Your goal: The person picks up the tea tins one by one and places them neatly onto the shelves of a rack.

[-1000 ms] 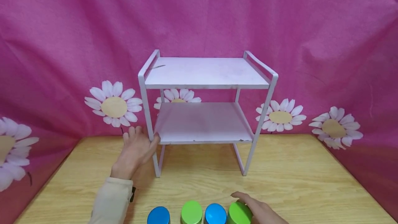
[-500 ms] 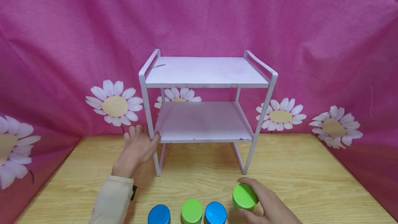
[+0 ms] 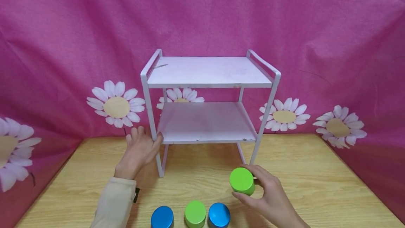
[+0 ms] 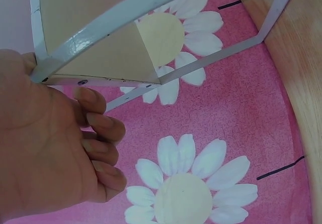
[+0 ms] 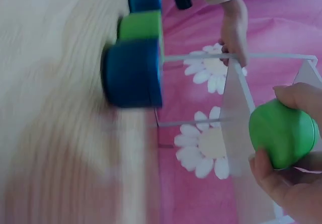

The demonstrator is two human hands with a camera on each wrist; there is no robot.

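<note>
My right hand (image 3: pixel 270 192) holds a small round green canister (image 3: pixel 242 180) between thumb and fingers, lifted off the table just in front of the shelf's right front leg. In the right wrist view the same canister (image 5: pixel 276 133) shows with fingers on both sides. My left hand (image 3: pixel 139 152) grips the left front post of a white two-tier shelf (image 3: pixel 207 122), level with the lower board. In the left wrist view the thumb of that hand (image 4: pixel 45 148) is partly hidden by the post, and its fingers are curled beside the board's edge.
Along the table's near edge stand a blue canister (image 3: pixel 162 217), another green canister (image 3: pixel 195 214) and a second blue canister (image 3: pixel 219 215). Behind the shelf hangs a pink cloth (image 3: pixel 205 17) with white flowers. The wooden table (image 3: pixel 316 178) extends on both sides.
My right hand has picked the green canister up from the right end of the row and carried it forward and up towards the shelf. My left hand has stayed on the post.
</note>
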